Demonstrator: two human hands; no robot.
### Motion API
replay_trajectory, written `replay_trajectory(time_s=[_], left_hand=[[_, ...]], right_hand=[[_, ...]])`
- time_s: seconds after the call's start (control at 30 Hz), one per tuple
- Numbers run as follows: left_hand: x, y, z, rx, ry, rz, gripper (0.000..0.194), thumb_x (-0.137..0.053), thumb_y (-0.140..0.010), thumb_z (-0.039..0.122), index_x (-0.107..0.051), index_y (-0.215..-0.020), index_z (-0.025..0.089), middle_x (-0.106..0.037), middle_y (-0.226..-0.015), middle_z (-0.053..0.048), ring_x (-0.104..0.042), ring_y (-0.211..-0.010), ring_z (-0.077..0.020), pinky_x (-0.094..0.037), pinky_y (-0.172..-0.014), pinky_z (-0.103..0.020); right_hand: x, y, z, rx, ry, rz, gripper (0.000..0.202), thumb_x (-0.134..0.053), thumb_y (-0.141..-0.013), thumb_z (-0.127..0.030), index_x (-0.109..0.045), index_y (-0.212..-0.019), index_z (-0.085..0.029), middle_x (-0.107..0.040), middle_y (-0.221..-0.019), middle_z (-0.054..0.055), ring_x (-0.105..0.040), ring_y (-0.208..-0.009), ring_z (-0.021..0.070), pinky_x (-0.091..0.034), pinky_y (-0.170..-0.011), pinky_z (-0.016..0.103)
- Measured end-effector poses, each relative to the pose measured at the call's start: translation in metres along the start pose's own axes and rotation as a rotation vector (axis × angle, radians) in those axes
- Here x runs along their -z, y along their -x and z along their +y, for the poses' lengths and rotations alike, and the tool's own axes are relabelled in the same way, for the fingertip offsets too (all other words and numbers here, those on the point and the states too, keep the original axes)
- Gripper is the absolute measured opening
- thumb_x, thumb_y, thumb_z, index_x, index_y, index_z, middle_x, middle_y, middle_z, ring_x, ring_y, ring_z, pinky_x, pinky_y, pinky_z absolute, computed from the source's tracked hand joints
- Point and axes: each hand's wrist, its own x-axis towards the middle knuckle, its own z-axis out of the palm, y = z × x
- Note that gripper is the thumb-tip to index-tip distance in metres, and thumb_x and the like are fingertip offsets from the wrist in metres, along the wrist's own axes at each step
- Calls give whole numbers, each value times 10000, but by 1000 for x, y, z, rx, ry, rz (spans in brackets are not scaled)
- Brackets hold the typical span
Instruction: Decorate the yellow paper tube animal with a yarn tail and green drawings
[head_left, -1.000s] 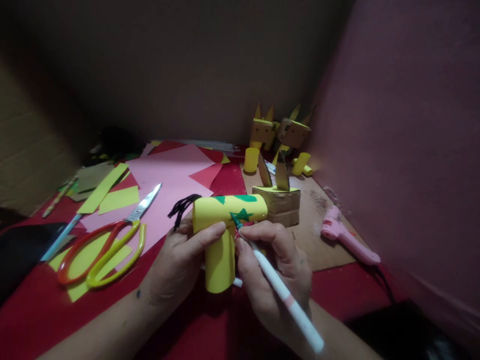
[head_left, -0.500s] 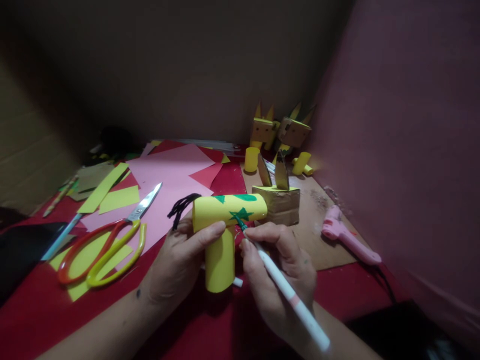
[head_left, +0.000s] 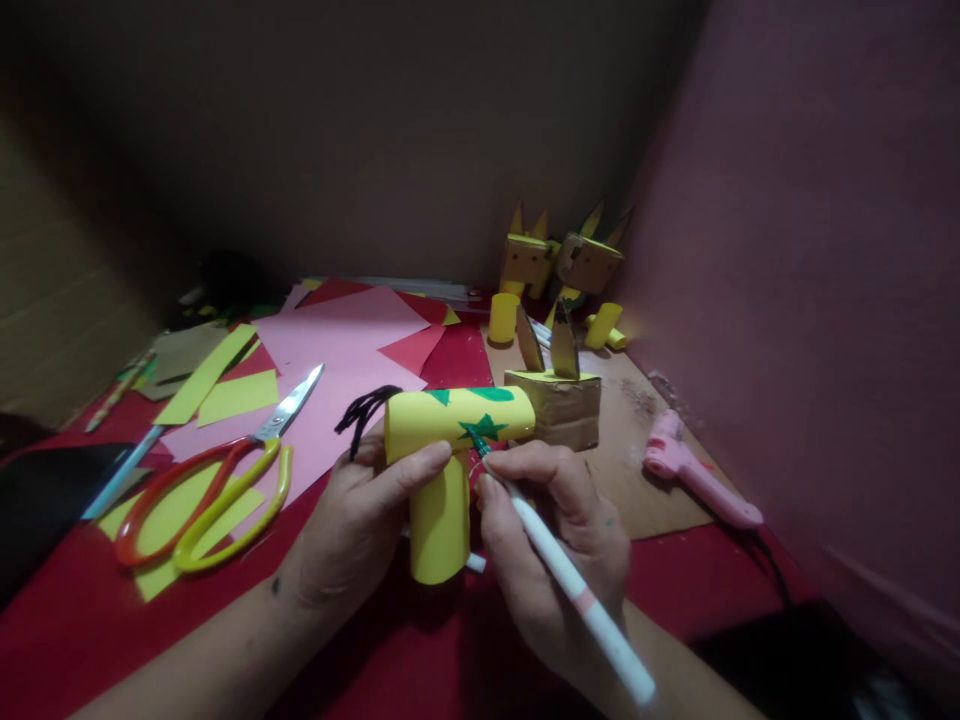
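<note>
My left hand (head_left: pixel 367 510) grips a yellow paper-tube figure (head_left: pixel 416 425), its thumb laid along the lower edge of the horizontal tube. A second yellow tube hangs down below like a leg, and black yarn strands (head_left: pixel 367 408) stick out at the left end. Green patches and a green star (head_left: pixel 482 430) mark the tube's side. Between the thumb and fingers of my right hand (head_left: pixel 562 550) is a white marker (head_left: pixel 585 600), its green tip at the lower left of the star. Behind the tube's right end stands a cardboard box head (head_left: pixel 570 415) with two pointed ears.
Scissors (head_left: pixel 274 440) with red and yellow handles lie at left on pink paper (head_left: pixel 341 335) and yellow scraps. A pink glue gun (head_left: pixel 701 475) rests at right by a cardboard sheet (head_left: pixel 637 490). Two box-headed figures (head_left: pixel 525 260) stand at the back near yellow tubes (head_left: pixel 503 318).
The marker and my right hand have shifted very slightly left and down, with the tip still at the star. My left hand and the yellow figure stay in place.
</note>
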Motion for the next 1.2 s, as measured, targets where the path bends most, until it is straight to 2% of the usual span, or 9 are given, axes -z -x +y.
replay_trajectory(time_s=[0.17, 0.4, 0.73, 0.9, 1.07, 1.2], left_hand=[[0, 0, -2, 19, 9, 9, 398, -893, -744, 396, -813, -1089, 216, -834, -1050, -68, -773, -807, -272, -638, -655, -322], [1, 0, -1, 6, 12, 1, 453, -894, -745, 376, -783, -1157, 223, -828, -1111, -69, -787, -936, -316, -651, -704, -334], [2, 1, -1, 7, -5, 8, 458, -881, -764, 385, -762, -1177, 229, -828, -1047, -56, -771, -820, -267, -638, -642, -302], [2, 0, -2, 3, -17, 8, 433, -883, -758, 387, -768, -1138, 215, -817, -1071, -69, -769, -862, -286, -639, -657, -315], [0, 0, -2, 20, 4, 61, 554, -923, -691, 397, -758, -1188, 216, -805, -982, -53, -732, -812, -250, -623, -671, -309], [-3, -1, 0, -1, -10, 120, 559, -951, -633, 411, -779, -1127, 211, -797, -982, -38, -704, -828, -224, -608, -709, -292]], right_hand=[[3, 1, 3, 4, -3, -3, 184, -640, -879, -81, -646, -982, -234, -677, -766, -27, -644, -562, 106, -554, -524, 201], [0, 0, 3, 25, 11, 7, 185, -653, -879, -85, -640, -982, -239, -664, -762, -33, -629, -543, 99, -545, -510, 199], [1, 2, 5, 22, -17, 3, 211, -638, -878, -60, -643, -993, -237, -669, -783, -31, -653, -593, 100, -556, -554, 198], [-1, 2, 3, 42, -17, -4, 213, -640, -878, -58, -638, -990, -239, -644, -763, -45, -627, -578, 88, -531, -541, 183], [2, 2, 3, 23, -91, 60, 241, -635, -874, -49, -660, -1006, -249, -659, -793, -42, -651, -654, 93, -554, -616, 192], [9, 2, 1, -46, -109, 117, 214, -624, -893, -68, -664, -967, -265, -651, -744, -49, -637, -625, 96, -525, -555, 185]])
